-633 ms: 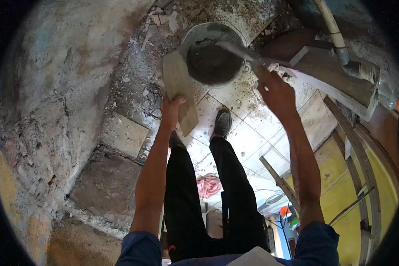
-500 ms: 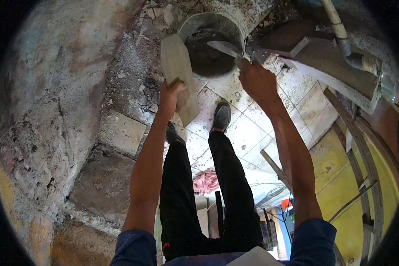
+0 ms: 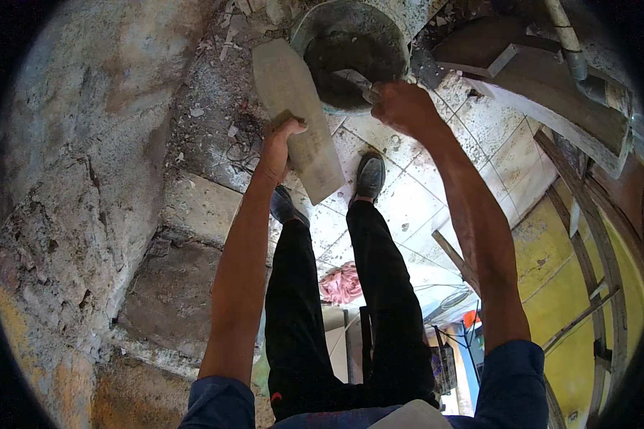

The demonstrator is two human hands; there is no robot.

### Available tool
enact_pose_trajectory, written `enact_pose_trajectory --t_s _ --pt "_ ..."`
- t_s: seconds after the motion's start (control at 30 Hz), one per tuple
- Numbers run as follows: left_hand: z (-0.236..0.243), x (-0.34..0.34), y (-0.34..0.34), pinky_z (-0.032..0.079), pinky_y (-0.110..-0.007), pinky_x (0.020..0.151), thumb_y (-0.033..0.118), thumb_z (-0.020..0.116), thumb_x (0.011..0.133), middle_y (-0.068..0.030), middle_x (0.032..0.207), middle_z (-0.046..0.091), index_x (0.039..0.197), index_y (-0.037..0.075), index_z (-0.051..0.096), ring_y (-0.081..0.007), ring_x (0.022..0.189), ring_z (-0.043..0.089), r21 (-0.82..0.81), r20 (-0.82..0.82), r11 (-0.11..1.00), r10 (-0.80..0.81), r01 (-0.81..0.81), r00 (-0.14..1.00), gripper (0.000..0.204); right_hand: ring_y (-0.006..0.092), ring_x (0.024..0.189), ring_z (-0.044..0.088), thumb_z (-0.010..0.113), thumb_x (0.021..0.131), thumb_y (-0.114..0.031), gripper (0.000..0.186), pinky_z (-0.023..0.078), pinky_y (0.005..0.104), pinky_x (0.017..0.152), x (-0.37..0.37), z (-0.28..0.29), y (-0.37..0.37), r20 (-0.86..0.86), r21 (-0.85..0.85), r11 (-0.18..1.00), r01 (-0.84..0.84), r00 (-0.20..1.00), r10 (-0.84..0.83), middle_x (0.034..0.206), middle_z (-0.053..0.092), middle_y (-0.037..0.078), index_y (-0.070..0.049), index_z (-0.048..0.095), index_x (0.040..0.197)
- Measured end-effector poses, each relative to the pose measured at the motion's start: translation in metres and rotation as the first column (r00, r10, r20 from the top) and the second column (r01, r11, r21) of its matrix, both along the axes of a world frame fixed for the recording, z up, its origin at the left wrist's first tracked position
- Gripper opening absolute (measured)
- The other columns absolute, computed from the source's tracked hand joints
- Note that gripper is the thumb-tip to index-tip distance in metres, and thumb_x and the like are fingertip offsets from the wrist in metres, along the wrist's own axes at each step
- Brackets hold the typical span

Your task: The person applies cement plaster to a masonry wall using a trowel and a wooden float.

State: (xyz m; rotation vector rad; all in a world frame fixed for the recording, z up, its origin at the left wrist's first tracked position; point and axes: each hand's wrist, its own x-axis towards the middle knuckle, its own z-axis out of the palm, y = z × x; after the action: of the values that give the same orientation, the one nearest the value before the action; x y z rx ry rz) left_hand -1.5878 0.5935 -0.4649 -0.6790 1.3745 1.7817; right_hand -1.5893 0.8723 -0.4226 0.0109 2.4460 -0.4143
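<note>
My left hand (image 3: 277, 146) is clamped on the underside grip of the flat grey mortar board (image 3: 297, 118), held tilted beside the bucket (image 3: 350, 50) rim. My right hand (image 3: 404, 107) grips what looks like a trowel (image 3: 354, 79), blade in the wet mortar (image 3: 350, 61). The board is stiff and gritty; the mortar is heavy, sloppy and likely to slide.

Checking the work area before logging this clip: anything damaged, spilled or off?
Yes. Loose chips and rubble litter the floor left of the mortar bucket, whose rim is crusted. The tiled floor is grey-spattered. The left hand holds the plastering board tilted.
</note>
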Motion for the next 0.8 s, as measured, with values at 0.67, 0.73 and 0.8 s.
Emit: enact_pose_trajectory --t_s 0.67,0.73,0.8 --pt "0.057 0.035 -0.030 0.051 -0.039 0.094 0.015 0.062 0.088 -0.0070 0.106 0.067 0.115 0.003 0.065 -0.0216 0.101 0.063 -0.110 0.011 0.969 0.223 -0.221 0.975 0.030 0.0177 0.092 0.066 0.071 0.095 -0.042 0.046 0.053 0.0345 0.083 0.062 -0.001 0.099 0.349 -0.496 0.622 0.606 0.795 -0.496 0.102 0.074 0.011 -0.003 0.072 0.119" --pt "0.056 0.059 -0.127 0.050 -0.038 0.094 0.023 0.058 0.097 -0.0049 0.104 0.066 0.109 0.004 0.066 -0.0193 0.101 0.063 -0.330 -0.231 0.943 -0.045 -0.035 0.972 0.023 0.0098 0.072 0.058 0.070 0.094 -0.046 0.042 0.049 0.0314 0.065 0.064 0.018 0.061 0.239 -0.493 0.677 0.546 0.833 -0.498 0.082 0.068 0.001 -0.006 0.076 0.108" --pt "0.097 0.080 -0.172 0.049 -0.041 0.096 0.024 0.064 0.095 -0.0072 0.111 0.065 0.124 0.004 0.059 -0.0236 0.104 0.062 -0.347 -0.177 0.917 0.139 -0.194 0.974 0.036 0.0099 0.061 0.056 0.068 0.097 -0.036 0.034 0.046 0.0290 0.051 0.085 0.050 0.034 0.470 -0.621 0.364 0.695 0.701 -0.537 0.077 0.065 0.003 -0.005 0.071 0.112"
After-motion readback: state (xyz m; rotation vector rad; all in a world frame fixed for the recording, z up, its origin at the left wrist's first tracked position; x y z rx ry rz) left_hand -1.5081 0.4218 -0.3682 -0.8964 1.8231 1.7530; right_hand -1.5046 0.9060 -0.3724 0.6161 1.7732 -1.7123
